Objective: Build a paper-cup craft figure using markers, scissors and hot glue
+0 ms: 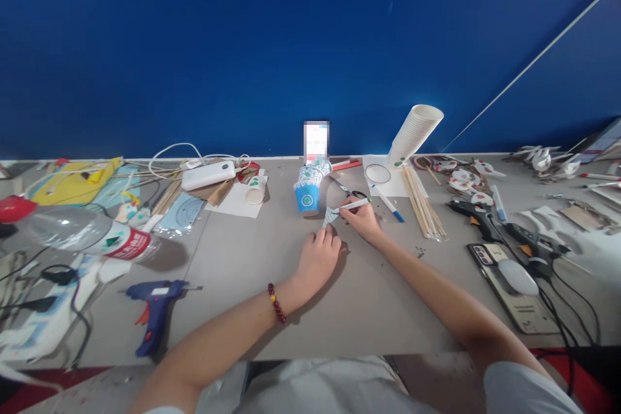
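Note:
My right hand [363,220] grips a white marker [353,206] with a green cap end, its tip on a small patterned paper piece [330,215] lying on the grey table [233,284]. My left hand [317,257], with a red bead bracelet on the wrist, presses down just below that paper piece, fingers curled over its edge. A blue paper cup [307,197] lies right behind the paper, with a row of similar cups leaning behind it. Black-handled scissors [350,191] rest just beyond my right hand.
A tilted stack of white cups [414,132], wooden sticks [422,207] and a blue-tipped pen [388,202] lie to the right. Black glue guns [478,215] and a phone [509,284] are further right. A blue glue gun [155,310], plastic bottle [92,233] and power bank [208,174] sit left.

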`<action>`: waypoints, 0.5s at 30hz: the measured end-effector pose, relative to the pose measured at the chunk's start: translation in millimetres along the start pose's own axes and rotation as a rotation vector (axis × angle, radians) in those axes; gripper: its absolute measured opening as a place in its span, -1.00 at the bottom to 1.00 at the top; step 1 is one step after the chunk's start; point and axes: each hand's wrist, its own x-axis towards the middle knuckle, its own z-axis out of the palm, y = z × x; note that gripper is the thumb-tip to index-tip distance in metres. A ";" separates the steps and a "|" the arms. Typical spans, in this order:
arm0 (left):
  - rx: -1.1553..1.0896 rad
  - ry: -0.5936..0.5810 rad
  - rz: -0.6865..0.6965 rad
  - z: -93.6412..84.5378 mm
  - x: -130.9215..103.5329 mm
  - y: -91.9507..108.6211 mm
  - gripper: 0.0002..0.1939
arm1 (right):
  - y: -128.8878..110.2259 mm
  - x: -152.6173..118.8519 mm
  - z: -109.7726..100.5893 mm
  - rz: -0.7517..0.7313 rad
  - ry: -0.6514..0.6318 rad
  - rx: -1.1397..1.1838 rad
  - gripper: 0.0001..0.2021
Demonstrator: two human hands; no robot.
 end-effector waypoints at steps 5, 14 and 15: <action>0.019 0.011 0.005 0.2 -0.1 0.1 -0.74 | 0.5 0.5 0.3 0.000 0.006 -0.022 -0.91; 0.029 0.024 0.005 0.6 -0.4 -0.4 -0.74 | -6.2 -2.3 1.4 -0.030 0.026 -0.049 -0.91; 0.026 0.015 0.003 0.4 -0.4 -0.3 -0.74 | -7.0 -2.4 1.4 -0.035 0.029 -0.051 -0.92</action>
